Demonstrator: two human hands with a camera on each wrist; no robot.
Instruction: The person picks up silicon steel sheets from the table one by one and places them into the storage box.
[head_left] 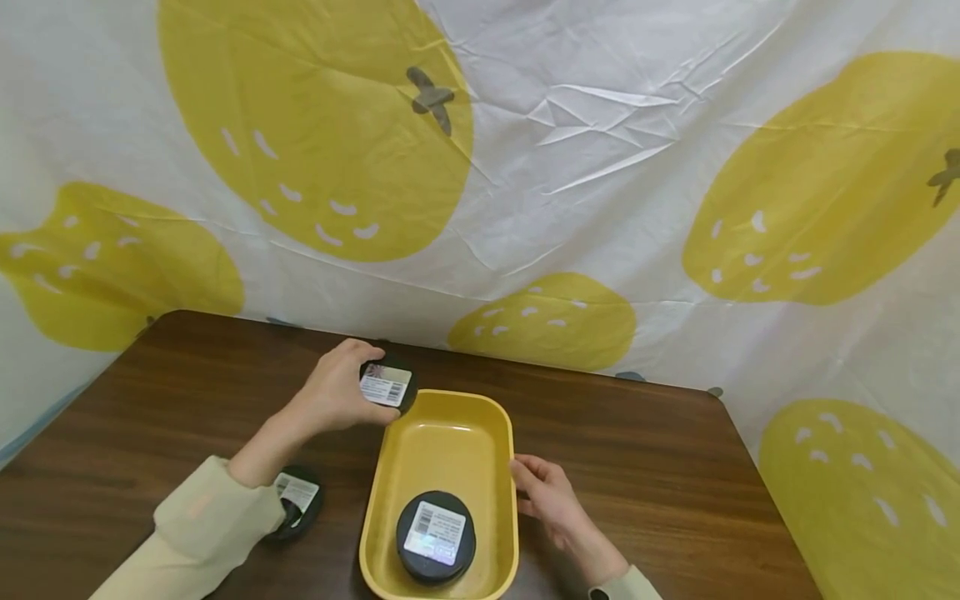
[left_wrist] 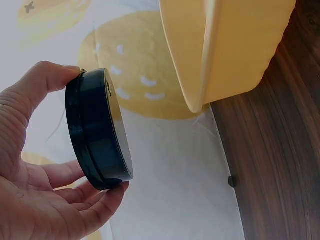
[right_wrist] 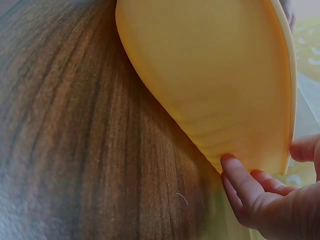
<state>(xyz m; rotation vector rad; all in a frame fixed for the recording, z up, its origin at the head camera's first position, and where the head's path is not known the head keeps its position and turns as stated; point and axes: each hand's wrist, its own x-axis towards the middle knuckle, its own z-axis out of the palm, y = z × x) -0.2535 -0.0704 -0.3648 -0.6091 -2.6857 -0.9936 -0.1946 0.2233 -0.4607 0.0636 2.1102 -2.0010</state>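
My left hand [head_left: 341, 392] holds a flat round black jar [head_left: 387, 385] by its edge, just above the far left corner of a yellow tray [head_left: 372, 492]. In the left wrist view the thumb is on one side of the jar [left_wrist: 97, 130] and the fingers are on the other. A printed white label faces up on it. Another black labelled jar [head_left: 437, 537] lies in the near end of the tray. At the tray's right side, my right hand [head_left: 551, 500] grips the wall, its thumb at the rim and fingers against the outside [right_wrist: 210, 90].
Left of the tray, a black labelled jar [head_left: 303, 500] sits on the dark wooden table [head_left: 630, 442], partly covered by the left sleeve [head_left: 217, 517]. A white cloth with yellow lemons [head_left: 540, 321] hangs behind the table's far edge.
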